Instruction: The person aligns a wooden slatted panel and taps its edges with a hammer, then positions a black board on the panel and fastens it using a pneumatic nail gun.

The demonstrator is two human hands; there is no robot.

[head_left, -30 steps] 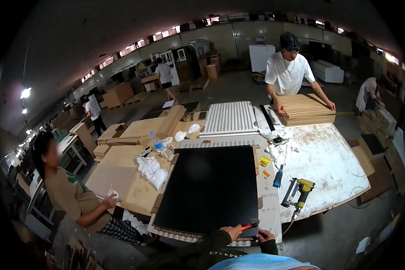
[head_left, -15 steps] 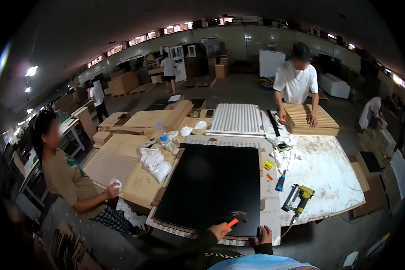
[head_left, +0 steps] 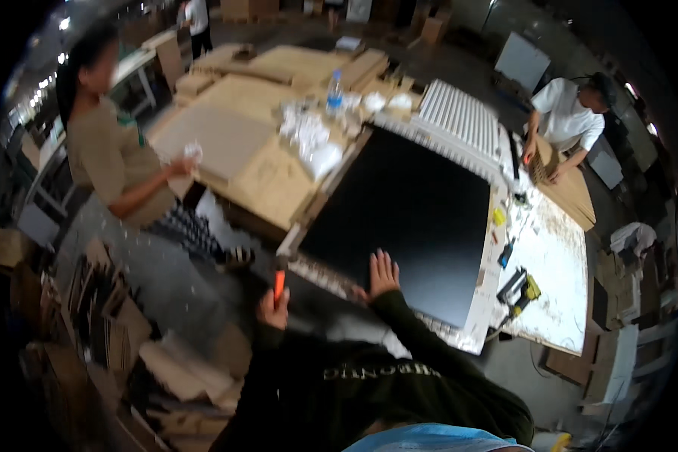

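My left hand (head_left: 273, 309) is closed round the orange handle of a hammer (head_left: 279, 285), held off the table's near left corner. The hammer's head is too blurred to make out. Fingers stretched out, my right hand (head_left: 383, 277) lies on the near edge of a large flat black panel (head_left: 418, 211). Beneath the panel a pale board with a row of notches along its rim (head_left: 481, 331) shows at the edges.
A yellow-and-black nail gun (head_left: 521, 294) with a hose lies right of the panel on a stained white tabletop (head_left: 557, 301). A person (head_left: 113, 151) stands at left, another (head_left: 569, 113) works at far right. Cardboard scraps (head_left: 120, 316) fill the lower left floor.
My left hand has carried the hammer left, off the panel. The right hand has gone from the panel's near right corner to lie flat farther left along its near edge. The view has turned.
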